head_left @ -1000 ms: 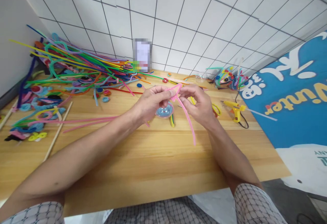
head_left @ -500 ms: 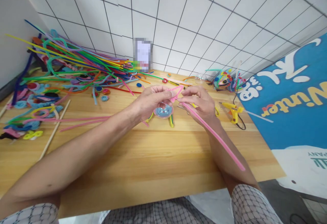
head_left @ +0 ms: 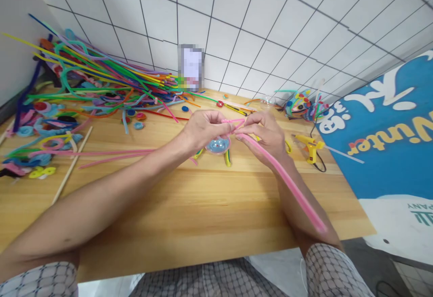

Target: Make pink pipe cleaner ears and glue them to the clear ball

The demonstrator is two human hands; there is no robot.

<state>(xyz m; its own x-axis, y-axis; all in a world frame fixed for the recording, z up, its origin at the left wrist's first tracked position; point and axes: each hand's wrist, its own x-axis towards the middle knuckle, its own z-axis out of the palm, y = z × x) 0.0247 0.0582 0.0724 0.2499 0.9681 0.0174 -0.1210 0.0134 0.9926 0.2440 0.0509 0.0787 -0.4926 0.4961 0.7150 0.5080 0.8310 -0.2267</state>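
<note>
Both hands work above the table's (head_left: 203, 215) middle, toward the far edge. Left hand (head_left: 204, 130) has thumb and fingers pinched together on the bent end of a pink pipe cleaner (head_left: 287, 182). Right hand (head_left: 267, 134) is just beside it, thumb and forefinger clamped on the same pipe cleaner where the bend starts. The hands nearly touch at the fold. The long tail of the pipe cleaner runs from the right hand along the right forearm toward the near right corner, above the table, tip blurred. A round blue disc (head_left: 218, 145) lies on the table under the left hand; can't tell if it touches the hand. Yellow glue gun (head_left: 309, 146) lies near the right edge, right of the right hand. A pile (head_left: 101, 85) of coloured pipe cleaners fills the far left corner. Loose pink strands (head_left: 111, 155) and a wooden stick (head_left: 71, 166) lie near the left edge. A small craft figure (head_left: 301, 103) sits at the far right corner. A blue poster (head_left: 389, 130) lies beyond the right edge.
</note>
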